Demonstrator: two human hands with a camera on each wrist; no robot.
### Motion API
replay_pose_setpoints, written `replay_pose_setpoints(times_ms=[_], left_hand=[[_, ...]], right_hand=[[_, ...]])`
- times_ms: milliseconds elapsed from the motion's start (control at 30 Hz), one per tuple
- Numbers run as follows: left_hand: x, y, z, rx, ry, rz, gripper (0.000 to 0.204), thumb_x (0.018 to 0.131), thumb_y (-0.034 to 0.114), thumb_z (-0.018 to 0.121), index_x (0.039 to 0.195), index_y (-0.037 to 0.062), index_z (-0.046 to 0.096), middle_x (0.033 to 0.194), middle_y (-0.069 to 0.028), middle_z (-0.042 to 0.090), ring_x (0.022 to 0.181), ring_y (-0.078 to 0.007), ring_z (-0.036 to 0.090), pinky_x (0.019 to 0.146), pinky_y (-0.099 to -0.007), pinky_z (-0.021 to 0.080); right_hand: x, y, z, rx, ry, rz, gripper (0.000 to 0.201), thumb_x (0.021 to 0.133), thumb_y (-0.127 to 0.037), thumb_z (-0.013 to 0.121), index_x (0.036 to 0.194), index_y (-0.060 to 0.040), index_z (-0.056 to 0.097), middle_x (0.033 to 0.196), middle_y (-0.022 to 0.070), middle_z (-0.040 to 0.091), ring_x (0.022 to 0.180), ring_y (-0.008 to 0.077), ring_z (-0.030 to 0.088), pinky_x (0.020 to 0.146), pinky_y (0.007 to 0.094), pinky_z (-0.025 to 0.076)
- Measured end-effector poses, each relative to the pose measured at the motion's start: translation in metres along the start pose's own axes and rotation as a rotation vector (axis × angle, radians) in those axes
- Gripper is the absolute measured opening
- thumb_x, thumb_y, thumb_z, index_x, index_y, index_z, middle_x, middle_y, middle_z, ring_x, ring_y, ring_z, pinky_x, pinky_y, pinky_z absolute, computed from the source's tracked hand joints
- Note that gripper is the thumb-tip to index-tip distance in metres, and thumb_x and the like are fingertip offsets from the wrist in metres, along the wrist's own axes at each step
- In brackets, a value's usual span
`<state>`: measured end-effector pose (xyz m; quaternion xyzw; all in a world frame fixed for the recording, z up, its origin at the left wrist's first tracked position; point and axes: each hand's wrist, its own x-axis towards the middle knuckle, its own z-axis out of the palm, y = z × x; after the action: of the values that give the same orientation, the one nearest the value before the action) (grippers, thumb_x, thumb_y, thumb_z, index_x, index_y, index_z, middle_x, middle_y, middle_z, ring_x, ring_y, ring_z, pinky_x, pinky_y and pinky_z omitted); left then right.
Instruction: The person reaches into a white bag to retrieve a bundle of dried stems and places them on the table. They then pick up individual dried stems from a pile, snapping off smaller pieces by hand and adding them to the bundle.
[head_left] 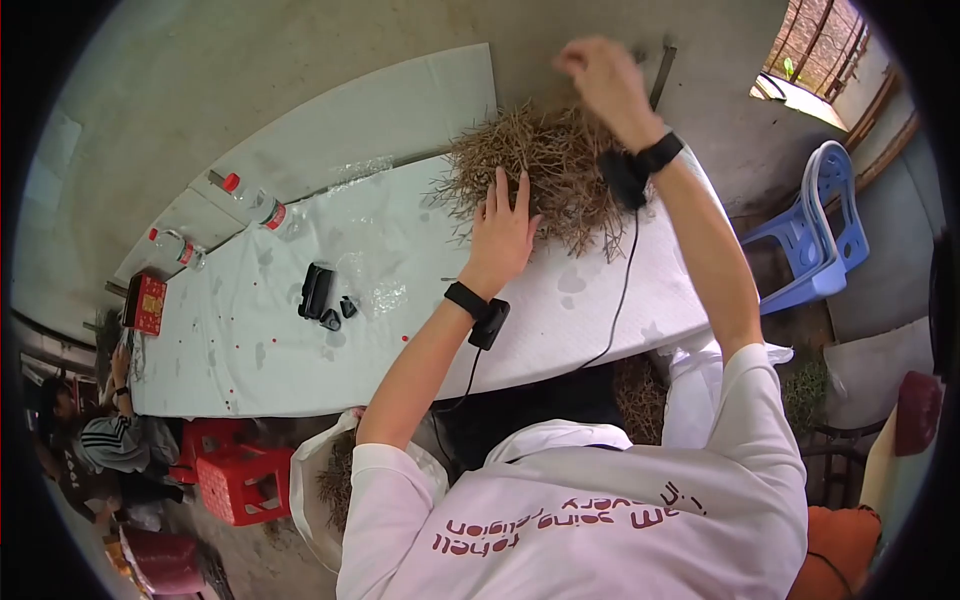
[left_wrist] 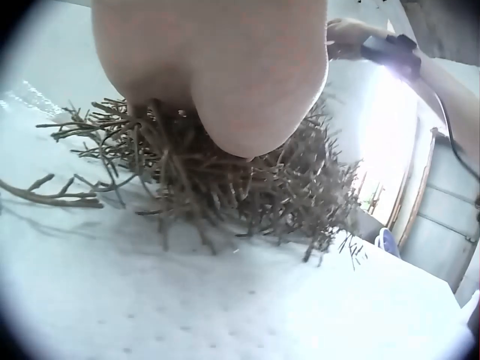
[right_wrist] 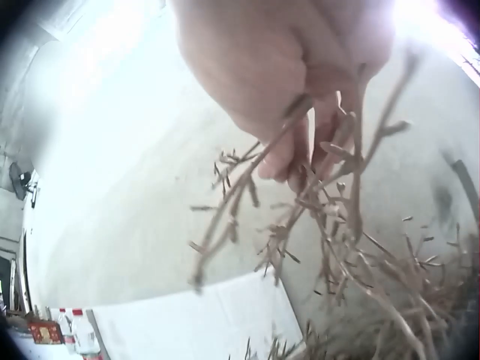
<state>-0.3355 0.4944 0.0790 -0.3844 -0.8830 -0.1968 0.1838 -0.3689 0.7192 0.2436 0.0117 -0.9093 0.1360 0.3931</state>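
Note:
A heap of dry brown twigs [head_left: 540,170] lies at the right end of the white-covered table. My left hand [head_left: 503,230] rests on its near side with fingers extended; in the left wrist view twigs [left_wrist: 202,180] show beneath the hand [left_wrist: 217,75]. Raised above the far right of the heap is my right hand [head_left: 610,85], blurred in the head view. In the right wrist view the fingers of that hand [right_wrist: 300,97] pinch a few thin branching twigs [right_wrist: 247,180], with more of the heap below them.
On the table [head_left: 330,370] are a black case [head_left: 316,290] with small black pieces, two bottles [head_left: 262,208] and a red box [head_left: 146,303]. Blue chairs [head_left: 820,230] stand right, red stools [head_left: 240,480] left. Another person [head_left: 110,435] is at the far left. Cables hang from both wrist cameras.

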Motion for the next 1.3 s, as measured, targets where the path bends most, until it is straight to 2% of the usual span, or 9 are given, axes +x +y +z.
replay_pose_setpoints(times_ms=[200,267,433,667,800,1067,1100,1200,1300], left_hand=[[0.000,-0.035,0.022,0.010,-0.073,-0.053,0.067,0.100,0.035,0.054,0.155,0.0047,0.030,0.157,-0.0276,0.029,0.135,-0.0402,0.046,0.102,-0.0516,0.046],[0.002,-0.037,0.023,-0.013,-0.074,-0.065,0.066,0.100,0.036,0.054,0.155,0.0056,0.030,0.158,-0.0273,0.029,0.135,-0.0401,0.046,0.101,-0.0517,0.046],[0.006,-0.037,0.020,0.025,-0.134,-0.074,0.066,0.099,0.035,0.055,0.154,0.0055,0.032,0.158,-0.0258,0.029,0.135,-0.0395,0.046,0.101,-0.0523,0.046],[0.015,-0.053,-0.027,-0.238,-0.269,-0.101,0.063,0.098,0.032,0.057,0.150,0.0030,0.037,0.154,-0.0267,0.036,0.135,-0.0417,0.045,0.102,-0.0518,0.045],[0.030,-0.050,-0.082,-0.487,-0.211,-0.185,0.067,0.093,0.031,0.065,0.146,-0.0005,0.039,0.147,-0.0266,0.044,0.132,-0.0432,0.047,0.106,-0.0487,0.044],[0.066,0.016,-0.094,-0.749,0.361,-0.177,0.086,0.083,0.039,0.080,0.143,-0.0050,0.038,0.138,-0.0258,0.051,0.130,-0.0334,0.051,0.109,-0.0445,0.040],[0.077,0.020,-0.089,-0.797,0.443,-0.187,0.076,0.084,0.038,0.079,0.136,-0.0055,0.044,0.130,-0.0239,0.056,0.122,-0.0300,0.055,0.103,-0.0425,0.043],[0.098,0.020,-0.076,-0.892,0.604,-0.217,0.059,0.088,0.037,0.077,0.122,-0.0066,0.054,0.113,-0.0202,0.065,0.106,-0.0231,0.063,0.091,-0.0386,0.050],[0.100,-0.005,-0.071,-1.304,0.298,-0.373,0.038,0.095,0.030,0.070,0.089,-0.0062,0.063,0.075,-0.0068,0.064,0.069,-0.0129,0.059,0.062,-0.0304,0.046]], right_hand=[[0.109,0.001,-0.073,0.088,0.323,-0.096,0.027,0.099,-0.020,0.061,0.092,0.0039,0.071,0.074,0.0091,0.070,0.069,0.0203,0.068,0.066,0.0327,0.054],[0.120,-0.030,-0.104,0.428,0.494,-0.018,0.031,0.098,-0.019,0.060,0.085,0.0058,0.074,0.070,0.0129,0.071,0.062,0.0190,0.069,0.057,0.0351,0.053],[0.160,-0.026,-0.117,0.243,0.249,-0.209,0.029,0.098,-0.015,0.057,0.086,0.0074,0.071,0.065,0.0130,0.069,0.055,0.0178,0.067,0.052,0.0330,0.052],[0.132,-0.025,-0.100,0.473,0.019,0.132,0.029,0.100,-0.014,0.053,0.084,0.0082,0.064,0.067,0.0131,0.068,0.055,0.0188,0.068,0.051,0.0302,0.055],[0.123,-0.008,-0.077,0.545,-0.004,0.153,0.030,0.102,-0.017,0.052,0.090,0.0071,0.065,0.074,0.0138,0.070,0.060,0.0193,0.070,0.052,0.0298,0.056],[0.105,-0.051,-0.105,0.841,-0.048,0.290,0.035,0.106,-0.025,0.051,0.100,0.0067,0.064,0.081,0.0137,0.072,0.067,0.0176,0.071,0.056,0.0292,0.058],[0.105,-0.044,-0.104,0.838,-0.050,0.294,0.035,0.106,-0.025,0.051,0.100,0.0067,0.064,0.081,0.0137,0.072,0.067,0.0176,0.071,0.056,0.0292,0.058],[0.103,-0.018,-0.097,1.535,-0.350,-0.200,0.034,0.105,-0.026,0.053,0.101,0.0060,0.064,0.081,0.0133,0.072,0.064,0.0177,0.070,0.058,0.0290,0.058],[0.075,-0.036,-0.131,1.143,-0.015,0.152,0.033,0.105,-0.026,0.054,0.101,0.0051,0.063,0.081,0.0122,0.071,0.064,0.0173,0.069,0.059,0.0284,0.058]])
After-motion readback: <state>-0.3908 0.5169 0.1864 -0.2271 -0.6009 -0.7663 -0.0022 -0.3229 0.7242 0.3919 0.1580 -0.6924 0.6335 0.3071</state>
